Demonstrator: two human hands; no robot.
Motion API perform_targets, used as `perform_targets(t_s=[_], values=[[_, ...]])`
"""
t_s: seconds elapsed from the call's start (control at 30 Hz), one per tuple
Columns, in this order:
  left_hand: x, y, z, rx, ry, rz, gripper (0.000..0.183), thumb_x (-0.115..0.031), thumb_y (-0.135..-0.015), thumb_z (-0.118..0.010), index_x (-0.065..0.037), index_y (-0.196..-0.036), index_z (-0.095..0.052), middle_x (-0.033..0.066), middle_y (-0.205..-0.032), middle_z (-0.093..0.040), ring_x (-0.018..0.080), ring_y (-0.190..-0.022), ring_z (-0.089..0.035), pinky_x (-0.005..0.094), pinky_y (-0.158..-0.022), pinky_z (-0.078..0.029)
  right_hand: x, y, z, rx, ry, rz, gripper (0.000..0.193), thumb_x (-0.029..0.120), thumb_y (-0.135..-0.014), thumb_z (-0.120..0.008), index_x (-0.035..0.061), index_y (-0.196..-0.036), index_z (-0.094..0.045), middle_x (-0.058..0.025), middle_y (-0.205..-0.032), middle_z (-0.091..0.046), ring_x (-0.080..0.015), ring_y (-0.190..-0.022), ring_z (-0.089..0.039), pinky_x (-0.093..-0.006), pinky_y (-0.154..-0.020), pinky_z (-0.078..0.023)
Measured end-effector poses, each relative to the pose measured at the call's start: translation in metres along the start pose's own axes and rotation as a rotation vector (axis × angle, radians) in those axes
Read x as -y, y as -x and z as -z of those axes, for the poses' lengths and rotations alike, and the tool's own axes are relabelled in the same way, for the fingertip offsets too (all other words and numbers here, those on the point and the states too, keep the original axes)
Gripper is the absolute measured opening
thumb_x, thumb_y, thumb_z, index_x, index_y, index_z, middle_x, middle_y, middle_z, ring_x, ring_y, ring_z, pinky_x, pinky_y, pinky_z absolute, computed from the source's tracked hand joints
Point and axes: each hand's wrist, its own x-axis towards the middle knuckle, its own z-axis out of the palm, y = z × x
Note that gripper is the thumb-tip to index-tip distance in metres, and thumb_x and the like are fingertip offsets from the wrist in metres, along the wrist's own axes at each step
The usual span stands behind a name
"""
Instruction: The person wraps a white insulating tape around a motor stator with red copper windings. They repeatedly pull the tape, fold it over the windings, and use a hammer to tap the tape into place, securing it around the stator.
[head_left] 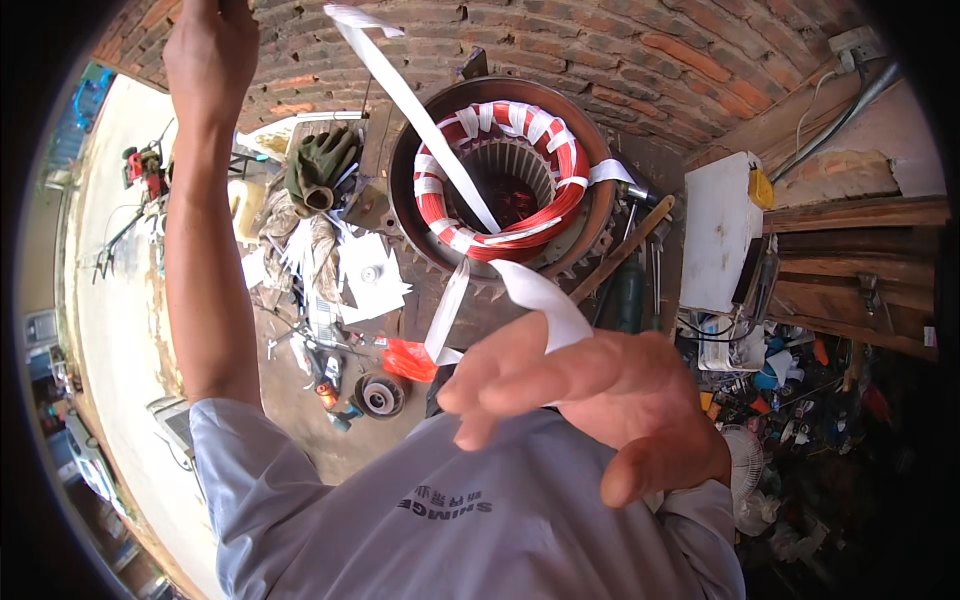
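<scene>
Basically, left hand [212,65] is raised at far left; its fingers run out past the top edge, can't tell if they're grasping anything. Right of that forearm: dark green work gloves [320,170], crumpled, then flat white paper sheets [370,270] below them. Next, long narrow white tape strip [405,100] slants down over the ring, lower end within its opening. Ring is a red wire coil [430,207] banded with white tape, sitting inside a round brown metal housing [596,210] just right of the gloves, below the brick wall [560,45]. Right hand [600,400] is below the housing, nearer the camera: fingers slack and parted, thumb well apart, curled white tape piece [540,300] meeting their upper edge. Right of the housing: slanted flat wooden stick [630,245], then white boxy case [715,235].
</scene>
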Motion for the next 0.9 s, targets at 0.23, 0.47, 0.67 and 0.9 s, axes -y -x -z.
perform_targets(t_s=[0.23, 0.47, 0.67, 0.9], values=[[-0.035, 0.045, 0.181, -0.293, 0.799, -0.002, 0.019, -0.013, -0.107, -0.056, 0.005, -0.111, -0.063, 0.0195, -0.104, -0.072, 0.0265, -0.09, -0.073, 0.036, -0.081, -0.06, 0.079, -0.086, 0.003, -0.037, 0.444, 0.148, 0.092, 0.054, -0.095, -0.07, -0.0155, -0.147, -0.041, -0.0277, -0.133, -0.061, -0.0356, -0.119, -0.064, -0.0434, -0.101, -0.051], [-0.189, 0.128, 0.15, 0.644, 0.873, -0.211, 0.023, -0.004, -0.089, -0.068, 0.003, -0.108, -0.056, 0.0213, -0.128, -0.06, 0.0355, -0.118, -0.061, 0.0404, -0.099, -0.049, 0.049, -0.082, -0.023, -0.02, 1.1, 0.361, 0.095, 0.059, -0.091, -0.07, -0.0137, -0.147, -0.042, -0.0392, -0.125, -0.06, -0.0491, -0.116, -0.063, -0.0463, -0.103, -0.048], [-0.186, 0.128, 0.051, 0.002, 0.791, 0.107, 0.018, 0.0, -0.095, -0.064, 0.004, -0.112, -0.057, 0.0264, -0.145, -0.051, 0.0408, -0.132, -0.055, 0.0441, -0.104, -0.048, -0.018, -0.011, -0.043, -0.071, 1.685, 0.414, 0.08, 0.036, -0.081, -0.082, -0.0031, -0.144, -0.052, -0.0365, -0.152, -0.036, -0.0516, -0.13, -0.051, -0.0523, -0.106, -0.043], [-0.184, 0.094, 0.062, 0.069, 1.191, 0.168, 0.015, -0.011, -0.103, -0.063, 0.003, -0.109, -0.06, 0.0259, -0.15, -0.051, 0.0308, -0.124, -0.064, 0.0383, -0.096, -0.058, 0.039, -0.048, 0.028, -0.577, 1.068, 0.444, 0.032, 0.026, -0.099, -0.072, -0.0041, -0.111, -0.07, -0.0079, -0.088, -0.071, -0.0095, -0.063, -0.062, -0.0268, -0.059, -0.048]])
